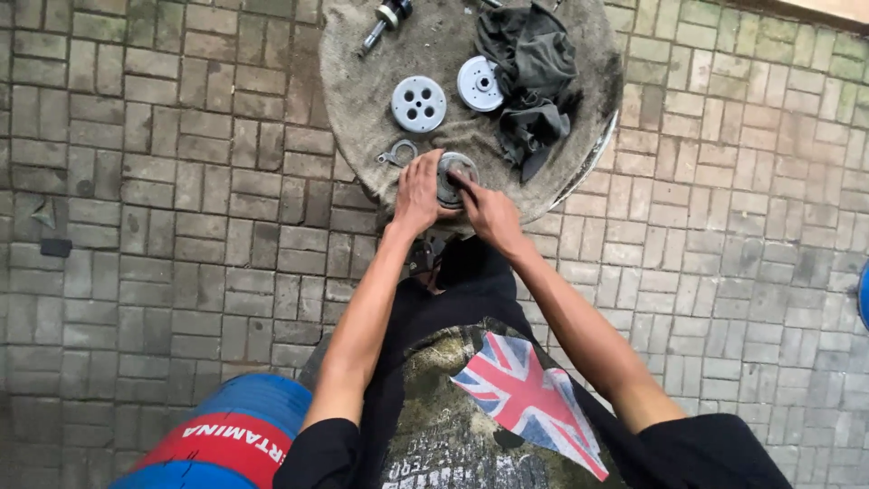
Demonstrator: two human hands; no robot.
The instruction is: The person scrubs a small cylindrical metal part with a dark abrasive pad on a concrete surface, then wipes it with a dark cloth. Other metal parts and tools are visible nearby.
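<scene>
Both hands are clamping the round grey metal hub [455,178]: left hand [418,192] gripping its left rim, right hand [487,210] pressing from the near right.

Round work surface [362,81] ahead of person, on paved ground [181,226]. Round metal part [454,177] at near edge of surface, between left hand [417,195] and right hand [489,213]; both hands touching it. Ring clip [398,152] just left of and behind part. Perforated disc [418,103] behind clip. Hubbed disc [480,83] right of perforated disc, touching rag [534,81] on its right. Shaft tool [385,22] at far edge. Drum [231,435] near left, beside person.
</scene>
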